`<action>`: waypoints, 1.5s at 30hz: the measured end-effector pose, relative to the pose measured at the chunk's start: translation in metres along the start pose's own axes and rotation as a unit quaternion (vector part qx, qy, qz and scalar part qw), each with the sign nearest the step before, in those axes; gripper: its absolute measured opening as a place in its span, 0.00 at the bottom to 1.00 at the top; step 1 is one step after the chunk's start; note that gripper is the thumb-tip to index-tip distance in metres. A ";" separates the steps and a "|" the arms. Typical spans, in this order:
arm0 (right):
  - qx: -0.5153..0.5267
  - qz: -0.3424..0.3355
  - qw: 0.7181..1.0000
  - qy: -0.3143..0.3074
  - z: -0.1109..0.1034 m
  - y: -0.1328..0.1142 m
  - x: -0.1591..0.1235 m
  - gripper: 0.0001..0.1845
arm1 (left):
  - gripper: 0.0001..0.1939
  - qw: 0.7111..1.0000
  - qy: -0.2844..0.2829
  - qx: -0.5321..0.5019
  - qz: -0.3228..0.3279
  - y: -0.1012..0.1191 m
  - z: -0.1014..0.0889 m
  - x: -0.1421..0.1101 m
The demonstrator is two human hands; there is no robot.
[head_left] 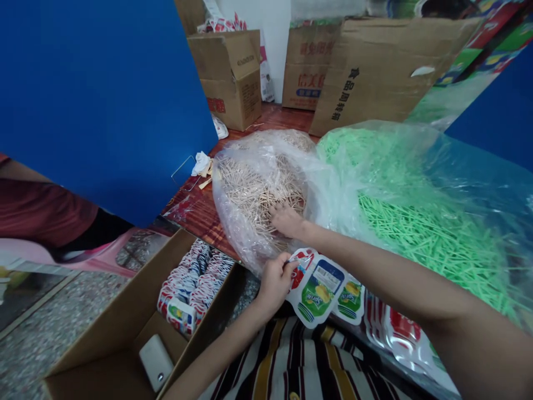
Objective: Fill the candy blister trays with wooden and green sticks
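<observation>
My left hand is closed in a pinch on the upper left edge of a bottle-shaped printed packet, red at one side and green with a Sprite label at the other. My right hand reaches into a clear plastic bag of thin beige sticks. Its fingers look slightly apart on the pile, with the tips partly hidden among the sticks. More packets lie under the right forearm, close to my lap, some green and some red.
A large clear bag of green sticks lies to the right. At lower left, an open carton holds rows of packets and a white device. Cardboard boxes stand behind. Blue panels flank the reddish table; another person's arm shows left.
</observation>
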State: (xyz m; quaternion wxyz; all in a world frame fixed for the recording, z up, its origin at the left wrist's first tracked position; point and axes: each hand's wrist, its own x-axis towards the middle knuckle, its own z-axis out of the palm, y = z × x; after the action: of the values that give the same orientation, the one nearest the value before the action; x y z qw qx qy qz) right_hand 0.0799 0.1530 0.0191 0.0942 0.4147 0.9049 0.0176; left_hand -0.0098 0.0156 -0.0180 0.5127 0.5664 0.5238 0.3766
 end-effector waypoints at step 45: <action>0.732 0.182 0.631 0.178 0.031 0.038 -0.034 0.19 | 0.10 0.982 0.072 -0.171 -0.037 0.008 -0.015 0.010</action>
State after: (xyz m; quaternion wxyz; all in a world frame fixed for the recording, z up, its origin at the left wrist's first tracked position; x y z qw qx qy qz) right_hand 0.1362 0.1508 -0.0020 -0.4086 0.4922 0.5257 -0.5608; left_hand -0.0210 0.0286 -0.0086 0.5766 0.4216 0.5082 0.4812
